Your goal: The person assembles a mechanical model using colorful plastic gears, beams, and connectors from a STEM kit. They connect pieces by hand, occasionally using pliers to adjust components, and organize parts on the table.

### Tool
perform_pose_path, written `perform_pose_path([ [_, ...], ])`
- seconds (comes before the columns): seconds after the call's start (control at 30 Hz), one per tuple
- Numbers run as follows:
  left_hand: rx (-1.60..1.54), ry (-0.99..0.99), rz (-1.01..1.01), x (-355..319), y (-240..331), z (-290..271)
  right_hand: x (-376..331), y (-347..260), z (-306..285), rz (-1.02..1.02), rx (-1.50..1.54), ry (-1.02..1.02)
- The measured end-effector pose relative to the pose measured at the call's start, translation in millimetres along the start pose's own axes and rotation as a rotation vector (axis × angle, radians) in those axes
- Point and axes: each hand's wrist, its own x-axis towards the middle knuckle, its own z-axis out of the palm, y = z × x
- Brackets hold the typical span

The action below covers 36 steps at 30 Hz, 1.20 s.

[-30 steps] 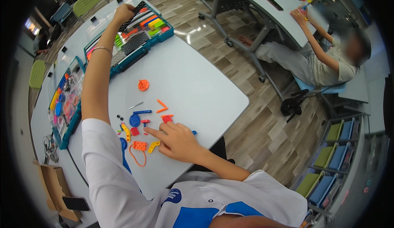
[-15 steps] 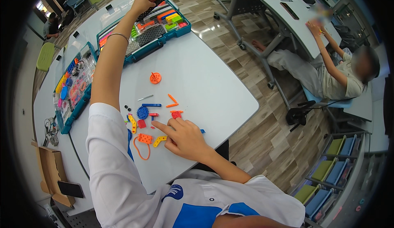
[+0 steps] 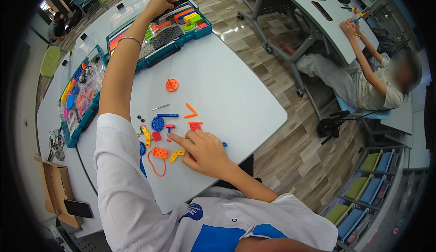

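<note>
My left hand [image 3: 162, 5] is closed on a black perforated beam [image 3: 181, 1] over the far side of a teal parts case [image 3: 175, 47]. Colourful building pieces and dark perforated plates fill that case. My right hand [image 3: 209, 154] rests on the table, index finger stretched out toward a small pink piece [image 3: 168, 140] and the others partly curled; I see nothing in it. Around it lie a red piece [image 3: 195, 126], a yellow angled beam [image 3: 176, 155], an orange perforated block [image 3: 160, 152], a blue gear [image 3: 157, 124] and a blue beam [image 3: 167, 115].
A second parts case [image 3: 72, 136] stands at the left. Farther up the white table [image 3: 245, 97] lies an orange disc [image 3: 171, 85]. A cardboard box [image 3: 56, 188] and phone [image 3: 78, 209] are at lower left. Another person [image 3: 368, 84] sits at a desk at right.
My left hand and the black beam have shifted slightly to the right, and the beam lies flatter over the case. My right hand stays put.
</note>
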Motion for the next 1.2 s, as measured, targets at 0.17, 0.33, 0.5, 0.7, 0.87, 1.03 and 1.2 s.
perform_pose_path([
  [0.17, 0.074, 0.029, -0.027, -8.6, -3.5, 0.5, 0.4, 0.3, 0.6, -0.011, 0.001, 0.006],
  [0.33, 0.042, 0.024, -0.051, -13.1, -5.9, -2.4, 0.5, 0.3, 0.6, -0.002, 0.003, 0.002],
  [0.5, 0.053, 0.064, -0.003, -11.5, -6.2, 4.2, 0.7, 1.0, 3.0, -0.017, 0.007, 0.060],
  [0.7, 0.159, 0.012, -0.017, -7.6, -14.4, 11.9, 1.4, 0.4, 2.2, -0.022, 0.001, 0.042],
  [0.87, 0.195, -0.003, -0.044, -11.1, -2.0, 18.3, 1.9, 1.7, 1.4, -0.018, 0.007, 0.051],
  [1.03, 0.115, 0.107, 0.054, -27.6, -8.1, 29.9, 2.1, 2.2, 2.3, -0.012, 0.017, 0.068],
  [1.2, 0.300, -0.125, -0.167, -38.7, -22.0, 52.7, 2.1, 0.2, 0.8, -0.016, 0.009, 0.040],
])
